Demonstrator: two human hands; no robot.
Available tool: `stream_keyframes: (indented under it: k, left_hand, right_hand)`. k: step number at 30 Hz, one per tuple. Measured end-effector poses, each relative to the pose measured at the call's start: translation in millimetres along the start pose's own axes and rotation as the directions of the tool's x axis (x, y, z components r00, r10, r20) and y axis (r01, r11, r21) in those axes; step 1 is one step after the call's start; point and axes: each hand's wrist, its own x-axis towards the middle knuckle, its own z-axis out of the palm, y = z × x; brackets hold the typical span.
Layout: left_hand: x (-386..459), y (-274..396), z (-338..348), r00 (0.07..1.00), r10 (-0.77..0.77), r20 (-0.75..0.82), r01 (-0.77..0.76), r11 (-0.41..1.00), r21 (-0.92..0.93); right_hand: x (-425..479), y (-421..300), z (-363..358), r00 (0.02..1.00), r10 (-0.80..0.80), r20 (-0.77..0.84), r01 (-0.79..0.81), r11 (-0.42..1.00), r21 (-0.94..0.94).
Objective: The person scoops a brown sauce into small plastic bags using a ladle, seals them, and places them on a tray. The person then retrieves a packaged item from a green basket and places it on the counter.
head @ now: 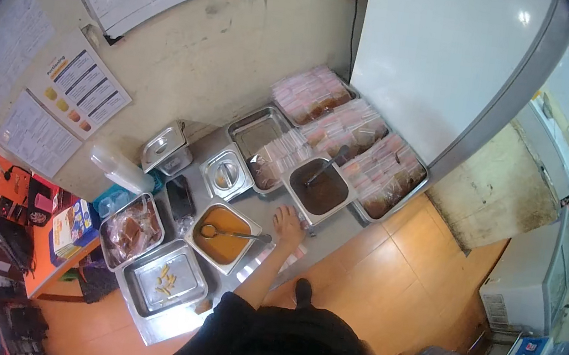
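My left hand [287, 225] rests on the steel table [322, 241] with its fingers spread. It lies just left of a square steel pan [321, 193] of dark brown sauce, which has a ladle [326, 166] in it. Whether my fingertips touch the pan, I cannot tell. Nearer me is a pan of orange sauce [221, 247] with a ladle [234, 234] laid across it. A shallow steel tray [137, 295] holds several small yellow pieces [166, 279]. Clear and pink packaging [293, 257] lies beside my forearm. My right hand is out of view.
Trays of packed pink-and-clear sachets [384, 174] fill the table's far right. A lidded steel pan [227, 172], a tray of bagged brown food [131, 233] and stacked plastic cups [121, 169] stand left. A large white cabinet [439, 63] borders the table. Tiled floor [386, 266] lies right.
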Motion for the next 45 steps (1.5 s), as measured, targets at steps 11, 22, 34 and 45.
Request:
stream_keyframes:
  k: [11,22,34,45]
  left_hand:
    - [-51.4,23.0,-34.3,0.961,0.191,-0.199,-0.214,0.971,-0.104]
    - [-137.8,30.8,-147.4,0.984,0.079,-0.16,-0.177,0.548,-0.817]
    - [-166.4,-35.6,-230.1,0.915,0.182,-0.36,-0.348,0.807,-0.477]
    - [-179.0,-93.0,-244.3,0.917,0.282,0.283,0.032,0.654,-0.755]
  right_hand:
    - [18.0,-162.8,-26.5,0.972,-0.219,-0.085,0.136,0.82,-0.556]
    - [-81.2,-321.3,157.2,0.33,-0.864,0.381,0.944,0.29,-0.158]
    - [-130.9,-323.2,231.6,0.34,-0.675,0.655,0.929,0.349,-0.123]
    - [-155.5,-311.1,274.8,0.427,-0.594,0.681,0.885,0.427,-0.183]
